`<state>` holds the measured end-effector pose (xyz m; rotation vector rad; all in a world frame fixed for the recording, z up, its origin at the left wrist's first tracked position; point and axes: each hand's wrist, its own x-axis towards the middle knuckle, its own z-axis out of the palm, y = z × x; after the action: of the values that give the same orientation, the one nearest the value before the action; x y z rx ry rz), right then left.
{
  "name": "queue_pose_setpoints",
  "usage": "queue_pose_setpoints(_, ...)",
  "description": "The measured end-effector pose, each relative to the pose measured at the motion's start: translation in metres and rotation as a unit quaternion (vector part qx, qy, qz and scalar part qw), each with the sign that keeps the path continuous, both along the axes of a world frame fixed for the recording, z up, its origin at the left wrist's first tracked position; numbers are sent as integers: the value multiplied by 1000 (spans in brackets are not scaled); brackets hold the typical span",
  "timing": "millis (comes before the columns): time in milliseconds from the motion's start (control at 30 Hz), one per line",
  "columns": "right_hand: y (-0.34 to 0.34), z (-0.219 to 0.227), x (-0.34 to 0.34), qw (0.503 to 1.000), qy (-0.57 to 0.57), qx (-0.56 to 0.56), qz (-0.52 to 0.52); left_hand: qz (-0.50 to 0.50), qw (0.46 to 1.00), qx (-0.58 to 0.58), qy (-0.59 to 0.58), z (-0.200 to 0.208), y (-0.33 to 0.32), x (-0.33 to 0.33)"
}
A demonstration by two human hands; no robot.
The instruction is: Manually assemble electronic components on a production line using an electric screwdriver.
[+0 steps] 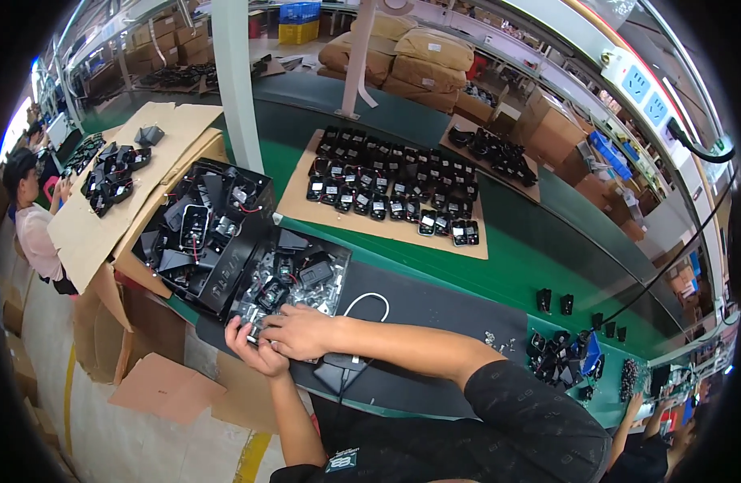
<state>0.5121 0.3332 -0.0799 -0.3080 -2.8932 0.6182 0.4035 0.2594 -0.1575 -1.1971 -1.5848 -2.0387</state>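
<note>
My right hand reaches over the near side of a shallow tray of shiny small metal parts. Its fingers are bent and close together, their tips beside my left hand. That left hand is curled at the tray's near left corner, fingers drawn in. Whatever either hand holds is too small or hidden to make out. On the metal parts lie black plastic housings, one with its inside showing. By my right wrist rests a flat black piece, near a white cable loop.
Left of the tray stands a black crate heaped with black housings. Rows of housings fill a cardboard sheet across the green bench. Loose housings and small metal bits lie right. Other people work at far left and lower right.
</note>
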Motion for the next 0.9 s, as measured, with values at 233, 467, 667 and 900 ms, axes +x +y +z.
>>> queue_pose_setpoints(233, 10, 7, -9, 996, -79, -6, 26, 6, 1000, -21, 15, 6, -1, -1)
queue_pose_setpoints(467, 5, 0, -1, 999, -27, 29, 31, 5, 1000, -25, 8, 6, -2, -2)
queue_pose_setpoints(667, 17, 16, -8, 994, -83, -13, 72, 26, 999, -22, 14, 10, -1, 0)
queue_pose_setpoints(900, 19, 5, -5, 994, -51, -10, 94, 20, 999, -22, 24, 12, -1, 0)
